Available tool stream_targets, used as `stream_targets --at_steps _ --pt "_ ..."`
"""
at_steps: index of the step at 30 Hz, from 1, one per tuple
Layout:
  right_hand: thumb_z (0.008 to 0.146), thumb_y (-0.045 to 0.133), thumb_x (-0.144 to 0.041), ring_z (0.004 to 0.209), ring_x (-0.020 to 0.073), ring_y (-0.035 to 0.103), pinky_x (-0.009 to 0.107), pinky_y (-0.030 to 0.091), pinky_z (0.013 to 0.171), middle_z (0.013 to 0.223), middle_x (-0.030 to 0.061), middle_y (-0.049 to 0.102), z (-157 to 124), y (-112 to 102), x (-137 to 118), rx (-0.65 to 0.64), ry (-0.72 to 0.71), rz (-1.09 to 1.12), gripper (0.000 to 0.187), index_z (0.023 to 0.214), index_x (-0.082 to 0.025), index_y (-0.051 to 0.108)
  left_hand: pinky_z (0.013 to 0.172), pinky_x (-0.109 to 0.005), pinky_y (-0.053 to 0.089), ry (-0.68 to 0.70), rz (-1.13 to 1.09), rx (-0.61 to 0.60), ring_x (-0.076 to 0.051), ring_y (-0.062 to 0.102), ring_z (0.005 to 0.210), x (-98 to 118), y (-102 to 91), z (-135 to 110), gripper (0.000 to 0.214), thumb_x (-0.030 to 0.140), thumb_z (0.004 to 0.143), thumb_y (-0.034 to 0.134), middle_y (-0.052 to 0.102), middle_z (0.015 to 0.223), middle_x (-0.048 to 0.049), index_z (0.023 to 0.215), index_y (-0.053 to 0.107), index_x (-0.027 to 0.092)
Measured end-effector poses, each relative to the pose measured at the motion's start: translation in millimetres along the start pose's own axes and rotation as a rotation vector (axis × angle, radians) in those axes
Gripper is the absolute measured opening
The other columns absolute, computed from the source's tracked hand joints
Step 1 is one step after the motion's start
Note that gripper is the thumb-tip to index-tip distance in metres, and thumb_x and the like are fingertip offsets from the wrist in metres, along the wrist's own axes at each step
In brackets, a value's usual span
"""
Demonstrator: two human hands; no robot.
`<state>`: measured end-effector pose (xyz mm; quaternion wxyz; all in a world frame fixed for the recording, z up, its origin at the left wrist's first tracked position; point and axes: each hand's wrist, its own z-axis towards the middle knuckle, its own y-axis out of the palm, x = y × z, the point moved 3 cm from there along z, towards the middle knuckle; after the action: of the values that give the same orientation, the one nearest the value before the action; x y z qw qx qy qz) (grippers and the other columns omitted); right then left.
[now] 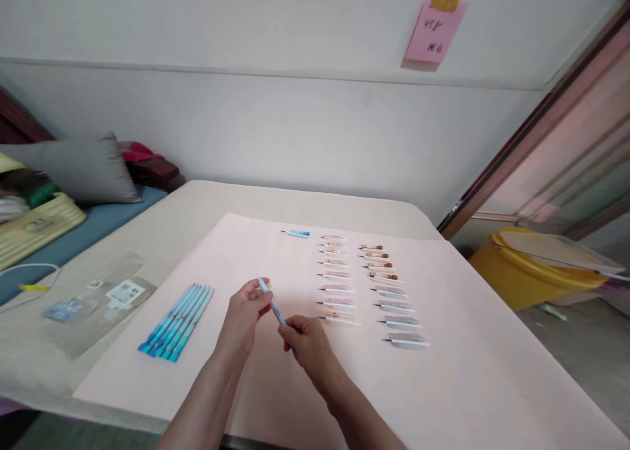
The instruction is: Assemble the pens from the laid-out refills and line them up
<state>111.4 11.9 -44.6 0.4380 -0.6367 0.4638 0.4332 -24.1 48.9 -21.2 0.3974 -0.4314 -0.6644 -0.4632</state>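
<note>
Between my two hands is a light blue pen [276, 310], tilted above the pink sheet. My left hand [249, 304] pinches its upper end, and my right hand [306, 344] grips the lower end, hiding the tip. Left of my hands lies a fan of several blue pens [177, 322] side by side. Beyond them, a blue pen with its dark tip bare rests beside a blue cap piece [298, 233]. On the right are two columns of uncapped pens, one with pinkish caps [335, 289] and another with brown-ended and greyish caps [394, 306] beside them.
The pink sheet [275, 397] covers much of the cream table [295, 201]. Clear plastic packaging [105, 306] with labels lies at the left. A yellow bin [531, 273] stands right of the table, and a grey cushion [93, 171] is at the far left.
</note>
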Motion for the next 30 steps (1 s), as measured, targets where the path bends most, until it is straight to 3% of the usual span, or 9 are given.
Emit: stream_targets --at_steps 5,11,18,30 --pt "0.075 0.051 -0.027 0.04 0.0052 0.033 0.021 0.024 0.044 0.046 -0.0043 0.048 0.2 -0.4 0.4 0.013 0.004 0.022 0.021 0.057 -0.016 0.054 0.08 -0.033 0.043 -0.02 -0.053 -0.056 -0.018 0.057 0.087 -0.2 2.3 -0.3 0.047 0.026 0.065 0.07 0.061 0.084 -0.0058 0.108 0.057 0.015" --pt "0.075 0.053 -0.027 0.036 0.004 0.031 0.022 0.019 0.042 0.045 -0.0047 0.045 -0.8 2.9 0.2 -0.034 0.023 0.12 0.022 0.056 -0.015 0.054 0.074 -0.028 0.044 0.007 0.049 0.009 -0.01 0.051 0.067 0.9 -0.2 -1.2 0.043 0.028 0.063 0.072 0.051 0.067 0.0029 0.104 0.06 0.016" --pt "0.074 0.059 -0.031 0.032 0.0009 0.023 0.022 0.008 0.038 0.049 -0.0037 0.049 -7.4 3.9 -3.1 -0.196 0.181 0.559 0.02 0.072 -0.011 0.061 0.075 -0.033 0.047 0.013 -0.036 -0.036 -0.015 0.058 0.073 1.9 1.5 -0.7 0.052 0.023 0.064 0.071 0.061 0.072 -0.0022 0.113 0.054 0.015" --pt "0.075 0.063 -0.03 0.03 -0.0013 0.017 0.017 0.009 0.035 0.052 -0.0061 0.049 -8.7 6.3 4.2 -0.48 0.371 1.058 0.022 0.082 -0.009 0.061 0.07 -0.029 0.049 -0.048 -0.163 -0.09 -0.016 0.062 0.074 5.0 5.0 -3.1 0.053 0.015 0.066 0.069 0.066 0.078 -0.0075 0.115 0.048 0.015"
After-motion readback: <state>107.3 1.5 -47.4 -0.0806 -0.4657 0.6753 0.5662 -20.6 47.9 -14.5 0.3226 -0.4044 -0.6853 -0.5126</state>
